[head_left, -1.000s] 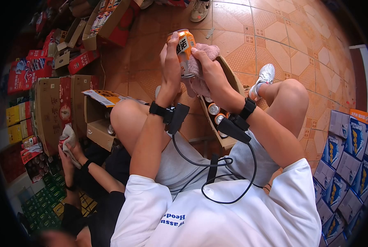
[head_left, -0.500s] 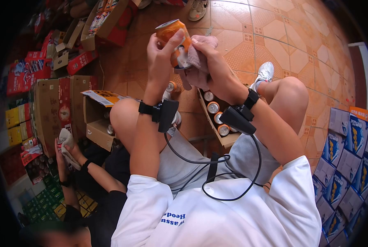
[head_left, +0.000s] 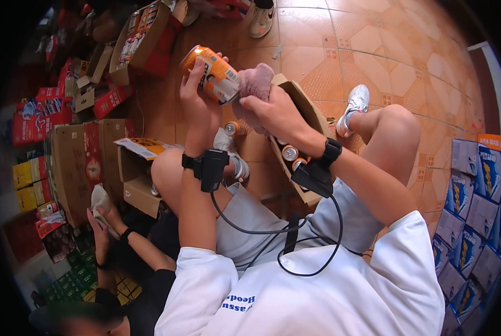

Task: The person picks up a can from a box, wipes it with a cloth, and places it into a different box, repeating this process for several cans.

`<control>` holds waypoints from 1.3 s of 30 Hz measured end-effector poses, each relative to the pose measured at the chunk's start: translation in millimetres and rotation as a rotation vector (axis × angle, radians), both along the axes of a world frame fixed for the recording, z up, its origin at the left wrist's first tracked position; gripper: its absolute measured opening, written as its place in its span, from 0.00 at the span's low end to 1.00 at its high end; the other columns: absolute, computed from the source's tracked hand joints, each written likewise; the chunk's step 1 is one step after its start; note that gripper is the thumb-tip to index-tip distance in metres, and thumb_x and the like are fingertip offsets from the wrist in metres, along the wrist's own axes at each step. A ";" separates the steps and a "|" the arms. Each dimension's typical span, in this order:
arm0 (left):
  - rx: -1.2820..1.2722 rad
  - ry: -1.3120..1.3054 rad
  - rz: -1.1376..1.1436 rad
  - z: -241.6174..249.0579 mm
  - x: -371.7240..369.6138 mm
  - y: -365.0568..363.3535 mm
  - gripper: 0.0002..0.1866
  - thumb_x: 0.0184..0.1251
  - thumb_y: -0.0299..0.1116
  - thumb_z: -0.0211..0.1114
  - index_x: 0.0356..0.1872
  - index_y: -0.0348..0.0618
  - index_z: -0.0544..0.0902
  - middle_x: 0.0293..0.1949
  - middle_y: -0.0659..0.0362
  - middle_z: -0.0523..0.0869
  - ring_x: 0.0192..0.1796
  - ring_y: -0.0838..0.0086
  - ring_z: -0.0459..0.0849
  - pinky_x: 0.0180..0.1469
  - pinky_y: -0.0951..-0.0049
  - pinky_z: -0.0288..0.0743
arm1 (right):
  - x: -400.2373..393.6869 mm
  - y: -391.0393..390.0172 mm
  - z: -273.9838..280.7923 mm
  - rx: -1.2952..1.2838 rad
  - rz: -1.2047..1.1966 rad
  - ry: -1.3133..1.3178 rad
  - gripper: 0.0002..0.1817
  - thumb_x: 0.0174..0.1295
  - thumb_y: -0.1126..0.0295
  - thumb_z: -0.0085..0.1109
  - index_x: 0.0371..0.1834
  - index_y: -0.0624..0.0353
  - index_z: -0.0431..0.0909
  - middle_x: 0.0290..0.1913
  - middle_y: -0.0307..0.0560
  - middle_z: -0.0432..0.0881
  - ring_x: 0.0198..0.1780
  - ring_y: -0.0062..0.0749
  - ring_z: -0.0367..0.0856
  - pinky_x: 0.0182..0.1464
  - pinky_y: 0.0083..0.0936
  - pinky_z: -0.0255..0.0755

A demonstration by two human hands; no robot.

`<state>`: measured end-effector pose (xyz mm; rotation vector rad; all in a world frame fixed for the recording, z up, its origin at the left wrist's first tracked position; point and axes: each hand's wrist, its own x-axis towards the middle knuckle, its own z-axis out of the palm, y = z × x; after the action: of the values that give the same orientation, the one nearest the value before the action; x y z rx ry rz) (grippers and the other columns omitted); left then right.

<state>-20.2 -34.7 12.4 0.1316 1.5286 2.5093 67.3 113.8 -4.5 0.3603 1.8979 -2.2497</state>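
Fingers [head_left: 193, 79] and thumb of the person's left hand [head_left: 197, 102] curl round an orange can [head_left: 214, 73] from opposite sides, the thumb along the near face and a few fingertips just showing past the far edge. From where I stand, the can is in mid-air over the tiled floor, tilted, its upper end leaning left and its lower end meeting the cloth. With so much resting on that one grip, a firm shove from the right or a slick metal side could slide it out, and a drop onto hard tile would dent it. Below, just beside a shoe [head_left: 223, 143], another can [head_left: 237, 128] sits on the floor; I can't tell whether it stands or lies, but a careless shift of that foot could send it rolling. Next comes the pink cloth [head_left: 255, 81], bunched against the can's lower end and pinched under the thumb of the right hand [head_left: 277, 115], whose other fingers I can't make out. A loose fold could bunch up there and twist the can. Farther right, beneath that forearm, an open carton [head_left: 304, 102] holds more cans [head_left: 289, 152]; the black box [head_left: 312, 179] at the right wrist could knock them if the arm sank too low.
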 end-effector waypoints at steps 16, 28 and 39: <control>0.123 -0.160 -0.003 -2.2 6.6 10.8 0.27 0.80 0.46 0.58 0.66 0.31 0.71 0.59 0.39 0.82 0.65 0.47 0.82 0.73 0.47 0.72 | 9.8 6.2 3.8 0.377 0.062 0.085 0.25 0.59 0.62 0.60 0.53 0.74 0.78 0.39 0.69 0.87 0.45 0.62 0.88 0.52 0.45 0.81; 0.167 -0.220 -0.051 -9.3 8.4 19.0 0.25 0.80 0.49 0.55 0.62 0.37 0.73 0.54 0.40 0.83 0.60 0.48 0.84 0.65 0.48 0.79 | 16.3 -0.8 -2.4 0.390 0.027 0.223 0.20 0.58 0.64 0.63 0.45 0.72 0.79 0.33 0.66 0.86 0.38 0.55 0.89 0.46 0.41 0.81; 0.023 -0.199 -0.044 -8.0 3.6 17.6 0.28 0.81 0.50 0.55 0.65 0.34 0.71 0.55 0.41 0.84 0.60 0.51 0.85 0.62 0.51 0.82 | 15.8 4.7 -7.7 0.182 0.095 0.252 0.14 0.57 0.67 0.65 0.40 0.66 0.81 0.31 0.56 0.86 0.36 0.40 0.88 0.45 0.37 0.81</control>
<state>-16.6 -17.1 4.4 -0.0790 1.4039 2.4234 83.2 118.6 -12.2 0.0070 2.2006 -2.1527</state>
